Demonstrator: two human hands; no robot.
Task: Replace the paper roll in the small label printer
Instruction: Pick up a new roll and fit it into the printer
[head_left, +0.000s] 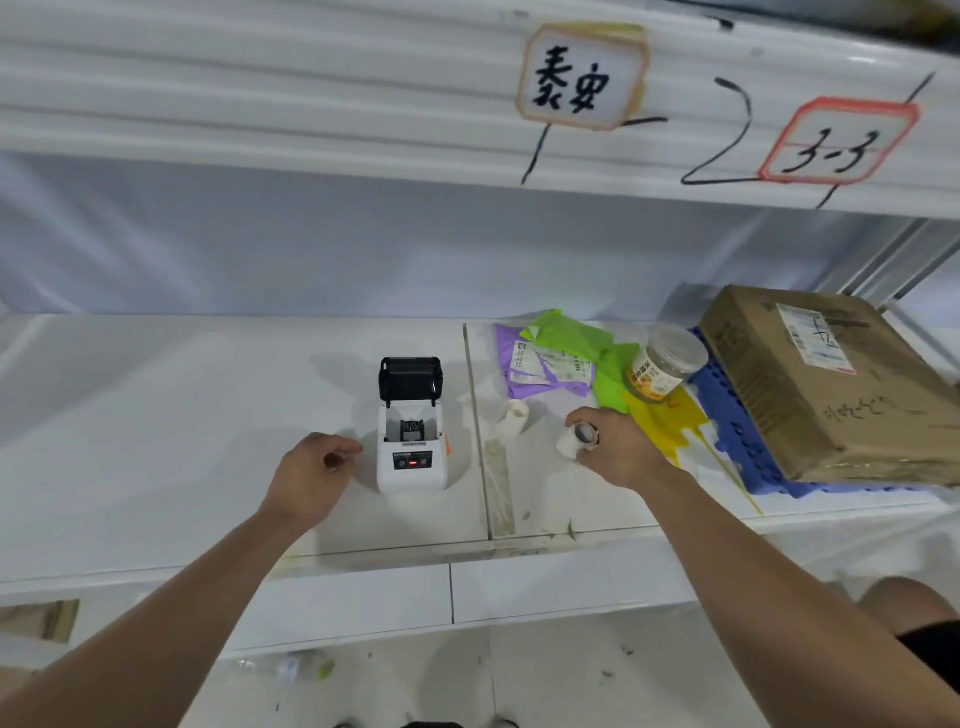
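Observation:
A small white label printer (412, 457) stands on the white shelf (156, 415) with its black lid (410, 378) flipped up and its paper bay exposed. My left hand (311, 475) hovers just left of the printer, fingers loosely curled with nothing in them. My right hand (613, 447) is to the right of the printer, closed around a white paper roll (574, 441) whose dark core faces me. A second white paper roll (513, 417) lies on the shelf between the printer and my right hand.
A clear jar with a yellow label (665, 371) lies on green and purple mailer bags (556, 353). A cardboard box (831, 384) rests on a blue plastic pallet (748, 441) at the right. An upper shelf (363, 104) with handwritten labels hangs overhead.

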